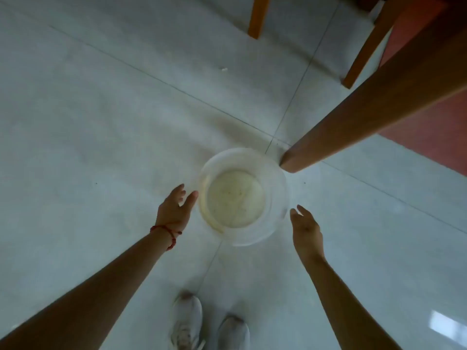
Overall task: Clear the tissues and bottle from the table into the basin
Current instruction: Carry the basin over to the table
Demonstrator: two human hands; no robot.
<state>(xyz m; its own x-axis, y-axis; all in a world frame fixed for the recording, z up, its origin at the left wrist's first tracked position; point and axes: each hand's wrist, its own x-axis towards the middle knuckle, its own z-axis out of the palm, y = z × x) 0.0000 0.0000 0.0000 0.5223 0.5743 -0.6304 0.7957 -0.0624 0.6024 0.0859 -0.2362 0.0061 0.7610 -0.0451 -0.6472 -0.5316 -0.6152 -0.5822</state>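
Observation:
A round translucent white basin (274,218) stands on the tiled floor, its stained yellowish bottom bare. My left hand (174,210), with a red string at the wrist, is spread open just left of the rim, thumb close to it. Just off the basin's lower right rim is my right hand (304,228), its fingers apart and nothing in it. Neither hand grips the basin. No tissues or bottle are in view, and the table top is out of frame.
A thick wooden table leg (353,122) meets the floor right beside the basin's upper right rim. Two lighter wooden legs (257,18) stand farther back. A red floor area (434,132) lies at right. My two white shoes (209,327) are below the basin.

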